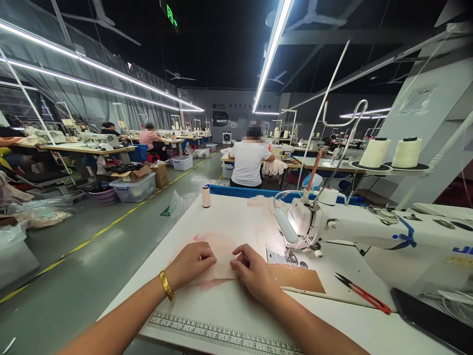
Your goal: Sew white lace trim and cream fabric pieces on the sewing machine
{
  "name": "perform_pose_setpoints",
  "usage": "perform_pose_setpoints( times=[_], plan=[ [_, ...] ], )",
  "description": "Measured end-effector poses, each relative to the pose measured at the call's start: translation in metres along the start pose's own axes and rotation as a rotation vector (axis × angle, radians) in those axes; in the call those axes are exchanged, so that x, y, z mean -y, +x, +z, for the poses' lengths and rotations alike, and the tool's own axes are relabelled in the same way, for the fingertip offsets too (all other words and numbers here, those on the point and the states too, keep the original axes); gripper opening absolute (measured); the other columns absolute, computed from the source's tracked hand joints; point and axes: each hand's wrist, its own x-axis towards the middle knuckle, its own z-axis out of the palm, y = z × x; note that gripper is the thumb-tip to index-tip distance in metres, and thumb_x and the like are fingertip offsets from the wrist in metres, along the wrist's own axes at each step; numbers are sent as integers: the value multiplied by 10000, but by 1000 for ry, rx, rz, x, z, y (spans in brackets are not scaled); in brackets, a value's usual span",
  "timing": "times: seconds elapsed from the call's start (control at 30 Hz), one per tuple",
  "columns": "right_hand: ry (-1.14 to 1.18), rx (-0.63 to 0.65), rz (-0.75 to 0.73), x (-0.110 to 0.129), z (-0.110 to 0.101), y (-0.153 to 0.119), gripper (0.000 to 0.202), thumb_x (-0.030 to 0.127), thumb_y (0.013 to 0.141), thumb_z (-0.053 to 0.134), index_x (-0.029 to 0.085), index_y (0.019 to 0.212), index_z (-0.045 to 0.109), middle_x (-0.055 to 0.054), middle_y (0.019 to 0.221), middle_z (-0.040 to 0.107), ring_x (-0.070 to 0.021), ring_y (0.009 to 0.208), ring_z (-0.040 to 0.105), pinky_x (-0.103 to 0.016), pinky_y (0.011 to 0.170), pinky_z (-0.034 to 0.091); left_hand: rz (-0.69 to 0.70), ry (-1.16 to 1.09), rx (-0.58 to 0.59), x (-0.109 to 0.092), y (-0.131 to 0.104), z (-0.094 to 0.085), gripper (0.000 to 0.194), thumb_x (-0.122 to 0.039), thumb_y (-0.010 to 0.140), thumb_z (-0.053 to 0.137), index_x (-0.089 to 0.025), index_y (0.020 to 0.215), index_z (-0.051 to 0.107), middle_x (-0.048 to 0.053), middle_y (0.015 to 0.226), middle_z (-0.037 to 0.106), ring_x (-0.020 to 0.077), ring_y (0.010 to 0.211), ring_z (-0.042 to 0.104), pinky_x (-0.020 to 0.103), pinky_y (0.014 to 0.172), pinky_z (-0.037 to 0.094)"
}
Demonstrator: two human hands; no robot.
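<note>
A thin, sheer piece of pale pink fabric (218, 246) lies on the white sewing table, hard to make out against its top. My left hand (192, 264), with a gold bracelet at the wrist, is closed, thumb against curled fingers, on the fabric's left part. Facing it across a small gap, my right hand (253, 271) has its thumb and fingers bent together on the right part. A brown card (299, 278) lies just beyond the right hand, near the needle area of the white sewing machine (303, 222).
Red-handled thread snips (364, 293) and a black phone (432, 315) lie at the right. A printed ruler (221, 335) runs along the front edge. A thread spool (206, 196) stands at the back left. A person in a white shirt (247, 162) sits ahead.
</note>
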Motion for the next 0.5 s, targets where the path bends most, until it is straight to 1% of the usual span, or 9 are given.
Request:
perform_pose_setpoints(
  times=[0.07,0.13,0.2,0.3,0.37,0.43,0.47,0.5],
  plan=[
    [-57,9,-14,0,0,-2,181,215,962,527,212,1131,593,1,810,664,-198,783,631,-296,737,485,-19,-45,-54,2,0,-4,289,-442,785,602,-207,618,590,-6,674,571,187,687,503,320,695,367],
    [-133,30,-46,1,1,-4,225,171,951,542,219,1142,651,-20,867,682,-213,843,639,-316,796,483,-41,-113,-119,3,2,-13,318,-502,789,611,-210,664,598,-6,681,583,191,691,525,322,694,398],
    [-209,60,-89,2,1,-7,242,132,944,551,226,1105,706,-49,957,692,-234,933,638,-340,864,469,-66,-205,-199,4,3,-27,386,-589,808,591,-210,735,602,15,750,640,210,761,600,328,720,462],
    [-291,89,-137,5,3,-10,244,113,963,534,210,1077,728,-86,1026,679,-258,989,621,-359,878,463,-101,-343,-367,0,5,-56,485,-691,841,522,-211,873,580,78,979,712,245,965,677,329,764,538],
    [-326,96,-153,4,5,-11,244,103,968,529,195,1091,720,-98,1022,669,-267,985,612,-368,865,469,-89,-454,-541,-9,3,-74,481,-691,844,555,-218,927,560,94,1076,716,241,1040,676,298,742,552],
    [-348,102,-166,3,7,-11,239,93,967,528,189,1082,715,-103,1019,663,-270,980,610,-377,863,476,-17,-552,-715,-26,-3,-84,445,-650,833,636,-226,946,566,82,1089,726,224,1026,675,261,697,547],
    [-354,104,-172,3,7,-10,237,91,966,531,189,1083,713,-103,1018,660,-271,979,610,-383,866,480,35,-569,-768,-37,-8,-85,426,-630,833,662,-228,944,574,71,1072,734,213,987,677,250,675,542],
    [-357,102,-175,3,7,-10,242,91,963,539,189,1110,705,-104,1021,656,-274,983,609,-392,875,485,82,-546,-775,-49,-13,-84,408,-617,846,664,-228,937,580,62,1051,741,202,935,679,247,661,537]
  ],
)
